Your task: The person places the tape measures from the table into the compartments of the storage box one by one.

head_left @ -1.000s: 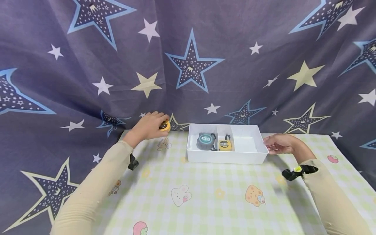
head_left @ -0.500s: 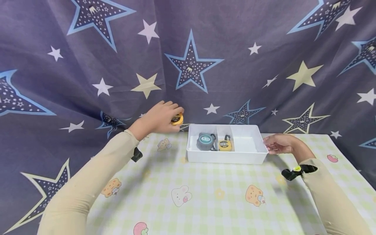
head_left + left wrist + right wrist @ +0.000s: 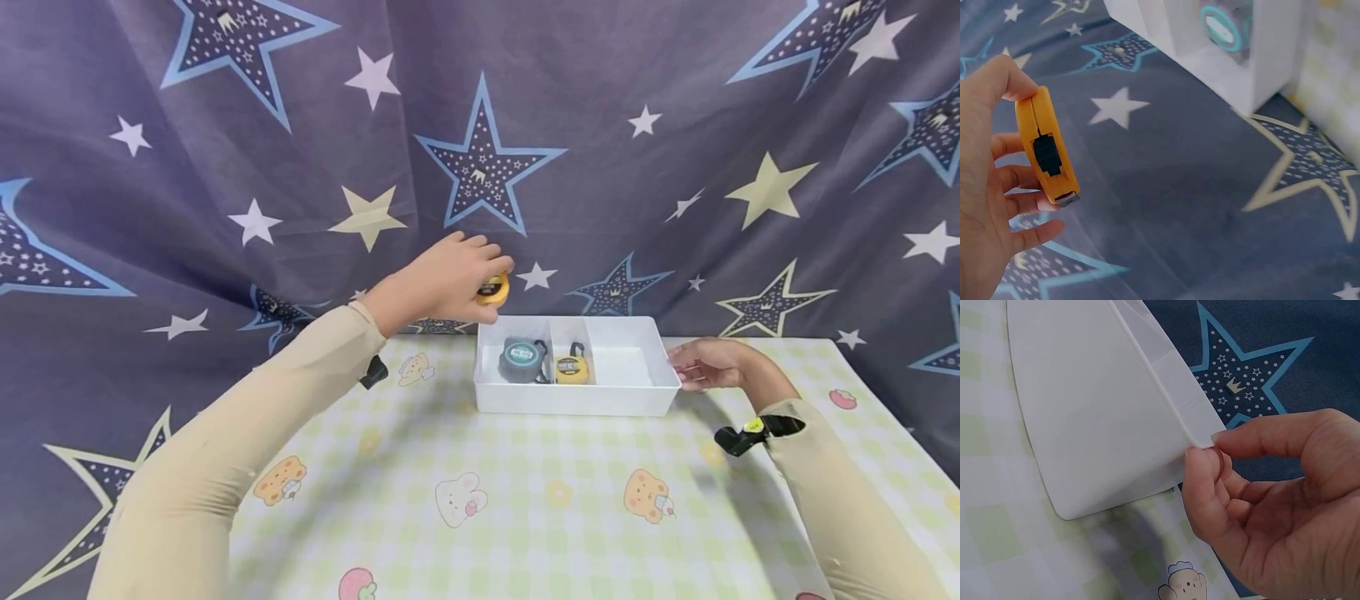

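Note:
My left hand [image 3: 453,279] grips a yellow tape measure [image 3: 492,289] between thumb and fingers, raised above the back left corner of a white divided box [image 3: 577,400]. Seen from the left wrist, the tape measure [image 3: 1063,178] is on edge, its dark slot and metal end hook toward the camera. A grey tape measure with a teal label [image 3: 522,358] lies in the box's left compartment. The narrow middle one holds another yellow tape measure [image 3: 572,369] with a black strap. At the box's right end, my right hand [image 3: 708,364] pinches the rim corner, as the right wrist view shows.
The box stands at the back of a table with a green checked cloth [image 3: 525,517]. Directly behind it hangs a dark curtain [image 3: 585,208] with printed stars. Each wrist carries a small black camera mount [image 3: 738,440].
My left hand has risen and moved right with the yellow tape measure, from beside the box to above its back left corner. The right hand keeps its hold on the box.

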The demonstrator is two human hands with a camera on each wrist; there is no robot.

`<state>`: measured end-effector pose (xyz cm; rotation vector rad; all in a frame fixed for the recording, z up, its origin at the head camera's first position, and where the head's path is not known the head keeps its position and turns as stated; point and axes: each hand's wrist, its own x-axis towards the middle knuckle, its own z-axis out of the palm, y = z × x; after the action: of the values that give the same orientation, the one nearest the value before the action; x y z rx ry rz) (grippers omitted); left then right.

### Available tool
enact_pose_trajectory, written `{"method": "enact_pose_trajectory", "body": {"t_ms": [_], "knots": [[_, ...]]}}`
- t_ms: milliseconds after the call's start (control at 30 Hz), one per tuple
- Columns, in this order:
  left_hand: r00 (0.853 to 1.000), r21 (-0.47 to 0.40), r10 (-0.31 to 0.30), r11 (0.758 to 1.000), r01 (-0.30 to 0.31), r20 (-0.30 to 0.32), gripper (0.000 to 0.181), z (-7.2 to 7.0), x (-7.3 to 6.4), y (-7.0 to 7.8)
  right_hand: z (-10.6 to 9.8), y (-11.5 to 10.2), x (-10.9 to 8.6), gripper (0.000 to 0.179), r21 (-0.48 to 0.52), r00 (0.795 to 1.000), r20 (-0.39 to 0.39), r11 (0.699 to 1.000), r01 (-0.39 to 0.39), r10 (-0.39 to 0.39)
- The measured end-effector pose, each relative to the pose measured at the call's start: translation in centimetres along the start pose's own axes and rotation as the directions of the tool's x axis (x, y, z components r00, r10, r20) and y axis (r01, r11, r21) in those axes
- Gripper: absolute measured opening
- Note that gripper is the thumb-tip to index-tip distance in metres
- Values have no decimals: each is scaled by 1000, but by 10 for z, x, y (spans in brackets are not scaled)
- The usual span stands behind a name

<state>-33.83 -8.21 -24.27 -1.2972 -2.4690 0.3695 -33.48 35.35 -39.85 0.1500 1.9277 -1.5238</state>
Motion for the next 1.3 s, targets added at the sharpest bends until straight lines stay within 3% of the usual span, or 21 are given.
{"method": "enact_pose_trajectory", "body": {"t_ms": [333, 833, 1100, 1300], "knots": [[997, 1, 68, 998, -68, -42, 57, -28, 40, 25, -1, -1, -1, 15, -2, 1000, -2, 1000, 8, -8], [990, 40, 138, 990, -138, -5, 64, -46, 85, 50, -4, -1, -2, 11, -14, 1000, -17, 1000, 17, -17], [990, 9, 133, 991, -133, -40, 61, -47, 101, 59, -3, 0, -3, 12, -5, 1000, 4, 1000, 21, -21], [988, -4, 120, 993, -121, -93, 58, -38, 113, 66, -3, 2, 0, 13, 1, 1000, 10, 1000, 14, -14]]}}
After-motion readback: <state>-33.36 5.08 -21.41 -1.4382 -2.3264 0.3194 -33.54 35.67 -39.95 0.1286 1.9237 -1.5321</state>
